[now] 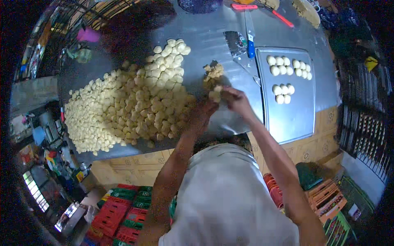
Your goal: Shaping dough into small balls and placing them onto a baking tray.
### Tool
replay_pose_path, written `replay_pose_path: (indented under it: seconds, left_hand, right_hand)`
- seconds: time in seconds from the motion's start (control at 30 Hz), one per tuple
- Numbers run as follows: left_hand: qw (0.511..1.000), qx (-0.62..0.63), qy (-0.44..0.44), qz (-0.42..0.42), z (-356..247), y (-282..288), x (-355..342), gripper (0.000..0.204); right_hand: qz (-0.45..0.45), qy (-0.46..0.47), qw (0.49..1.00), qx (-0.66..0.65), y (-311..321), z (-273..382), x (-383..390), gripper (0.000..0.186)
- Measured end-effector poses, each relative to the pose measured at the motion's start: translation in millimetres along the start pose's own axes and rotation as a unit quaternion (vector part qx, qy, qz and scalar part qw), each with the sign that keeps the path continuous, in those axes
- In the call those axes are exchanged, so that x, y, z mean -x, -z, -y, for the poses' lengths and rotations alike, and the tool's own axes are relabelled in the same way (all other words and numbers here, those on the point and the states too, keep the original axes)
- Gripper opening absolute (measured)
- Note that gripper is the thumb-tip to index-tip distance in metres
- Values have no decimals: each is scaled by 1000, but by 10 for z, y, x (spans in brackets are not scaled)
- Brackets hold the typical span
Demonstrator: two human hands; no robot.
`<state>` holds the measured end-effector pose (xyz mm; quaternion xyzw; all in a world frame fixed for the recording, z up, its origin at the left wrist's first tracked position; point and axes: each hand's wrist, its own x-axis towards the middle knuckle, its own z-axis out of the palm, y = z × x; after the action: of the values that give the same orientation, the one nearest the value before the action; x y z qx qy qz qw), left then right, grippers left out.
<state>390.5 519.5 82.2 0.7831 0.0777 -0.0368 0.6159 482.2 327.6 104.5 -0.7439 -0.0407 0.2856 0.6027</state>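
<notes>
My left hand (208, 108) and my right hand (237, 98) meet over the metal table near my body. A pale piece of dough (215, 94) is between them; the left fingers grip it from below and the right fingers pinch its edge. Just beyond it lies a heap of crumbly tan filling (214, 74). To the left spreads a big pile of small dough balls (139, 98), partly in the shadow of my arms. On a metal tray (289, 123) at the right sit several smooth white balls (280, 65) in three clusters.
A blue-handled knife or spatula (250, 47) lies at the back, near a red-handled tool (283, 19). A dark round mass (139, 20) rests at the far left. Red and green crates (108, 215) are stacked on the floor behind left; an orange crate (326, 199) stands behind right.
</notes>
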Motion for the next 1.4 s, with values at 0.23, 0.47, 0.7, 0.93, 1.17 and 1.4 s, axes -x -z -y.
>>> replay_pose_path:
  seconds: [0.23,0.47,0.7,0.93,1.17,1.4]
  left_hand:
    - [997,34,5,66,36,44,-165,33]
    - [963,155,151,161,0,161,-144,45]
    - [987,-21,55,152,-77,131,-100,44]
    - [985,-92,4,145,-78,1,-80,41]
    - [972,-168,-42,157,-61,-162,-30,39]
    - [982,-111,23,149,-137,-287,48,41]
  right_hand:
    - [-59,81,994,-34,-242,131,260,47]
    - [-12,-54,997,60,-245,321,393,46]
    - [-97,68,993,13,-378,-61,393,37]
    - [32,76,988,130,-24,166,417,34]
    - [37,120,952,279,-31,-355,621,30]
    - [-22,-33,995,90,-77,-533,667,21]
